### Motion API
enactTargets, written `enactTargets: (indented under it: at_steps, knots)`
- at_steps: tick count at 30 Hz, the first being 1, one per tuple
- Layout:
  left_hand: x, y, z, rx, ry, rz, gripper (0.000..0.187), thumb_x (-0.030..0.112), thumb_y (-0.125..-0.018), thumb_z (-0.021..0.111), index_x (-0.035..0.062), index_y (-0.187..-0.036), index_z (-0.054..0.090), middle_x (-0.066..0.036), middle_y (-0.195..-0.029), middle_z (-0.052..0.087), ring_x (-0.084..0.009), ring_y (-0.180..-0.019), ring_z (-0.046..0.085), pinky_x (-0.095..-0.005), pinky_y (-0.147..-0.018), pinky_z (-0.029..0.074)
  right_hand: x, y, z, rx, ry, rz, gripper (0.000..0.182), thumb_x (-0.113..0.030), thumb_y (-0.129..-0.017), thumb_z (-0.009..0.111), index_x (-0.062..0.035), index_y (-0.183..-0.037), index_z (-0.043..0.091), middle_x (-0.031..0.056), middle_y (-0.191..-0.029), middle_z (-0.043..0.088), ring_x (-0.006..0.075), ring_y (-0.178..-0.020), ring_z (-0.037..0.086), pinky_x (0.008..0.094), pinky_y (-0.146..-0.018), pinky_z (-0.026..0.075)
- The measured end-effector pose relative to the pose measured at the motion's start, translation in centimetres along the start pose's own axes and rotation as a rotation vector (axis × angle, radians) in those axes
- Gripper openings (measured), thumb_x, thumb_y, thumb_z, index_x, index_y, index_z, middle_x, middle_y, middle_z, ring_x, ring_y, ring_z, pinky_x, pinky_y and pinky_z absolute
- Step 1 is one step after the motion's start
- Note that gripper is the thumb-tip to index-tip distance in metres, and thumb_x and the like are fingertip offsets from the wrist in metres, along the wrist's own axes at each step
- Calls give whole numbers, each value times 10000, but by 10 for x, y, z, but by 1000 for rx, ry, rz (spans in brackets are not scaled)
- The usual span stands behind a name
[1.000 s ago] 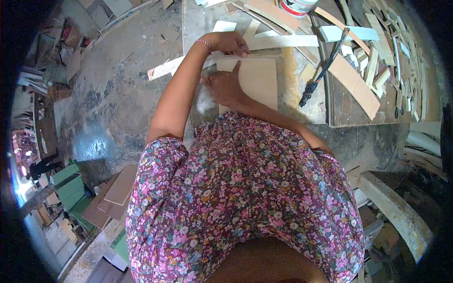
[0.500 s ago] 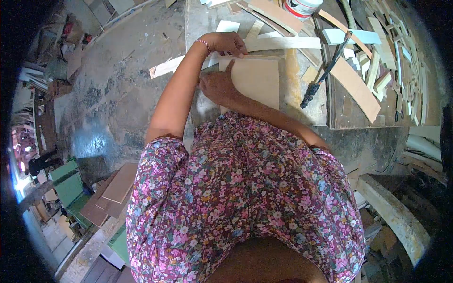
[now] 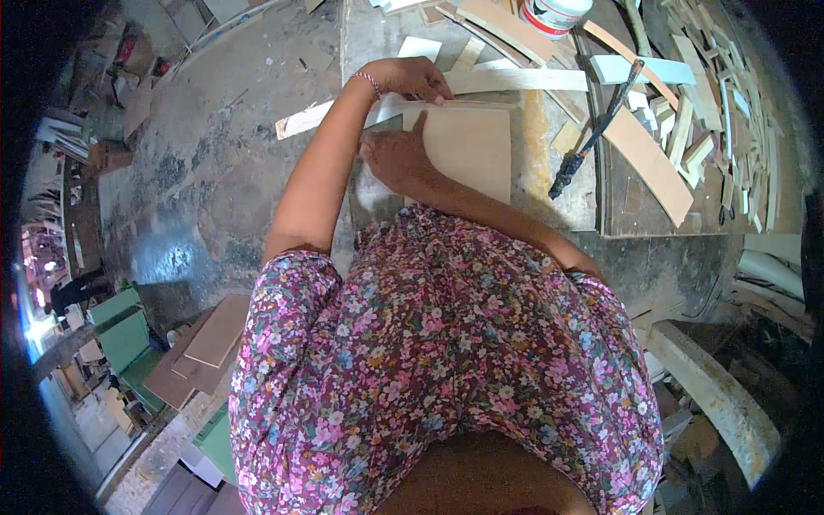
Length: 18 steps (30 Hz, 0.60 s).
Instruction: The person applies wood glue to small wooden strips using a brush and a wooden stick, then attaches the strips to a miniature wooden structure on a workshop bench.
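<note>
A flat pale wooden board (image 3: 472, 150) lies on the worktable in front of my body. At its far edge, my left hand (image 3: 416, 81) has bent fingers pinching a thin wooden strip (image 3: 485, 105) that runs along that edge. Lower down, my right hand (image 3: 395, 159) is at the board's left side, with the thumb stretched forward on the surface and the other fingers curled at the edge. Their tips are partly hidden. A long pale wood piece (image 3: 302, 120) passes behind my left forearm.
A dark-coated stick (image 3: 592, 133) leans across the right of the table. Beyond it lie a wide tan plank (image 3: 648, 163) and many wood offcuts (image 3: 687, 146). A white tub (image 3: 556, 13) stands at the back. Brown boards (image 3: 215, 330) and a green box (image 3: 120, 330) are at lower left.
Both hands keep nearly the same places on the board and strip. The whole view has shifted very slightly.
</note>
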<state>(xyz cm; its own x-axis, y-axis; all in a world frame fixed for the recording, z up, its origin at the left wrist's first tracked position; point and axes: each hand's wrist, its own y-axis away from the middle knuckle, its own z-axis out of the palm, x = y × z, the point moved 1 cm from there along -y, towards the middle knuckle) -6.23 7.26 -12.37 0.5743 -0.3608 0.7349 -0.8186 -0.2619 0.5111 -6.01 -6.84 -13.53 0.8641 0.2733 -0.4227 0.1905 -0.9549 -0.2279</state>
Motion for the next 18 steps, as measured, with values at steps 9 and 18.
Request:
enactTargets:
  at_steps: [9,18]
  knots:
    - [-5,22,-3,-27,227,-150,306,195,-680,619,72,-958,582,-59,-950,566,-166,-849,516,-323,-636,479,4,-6,-1,-165,-160,79,452,-369,-849,310,-10,-779,576,173,-660,578,332,-682,573,686,-798,69]
    - [-13,17,-5,-64,218,-142,318,188,-676,618,72,-969,576,-63,-955,568,-181,-840,525,-328,-623,486,-5,-8,10,-52,4,-77,294,-280,-779,449,-30,-688,574,167,-673,577,332,-653,568,701,-773,119]
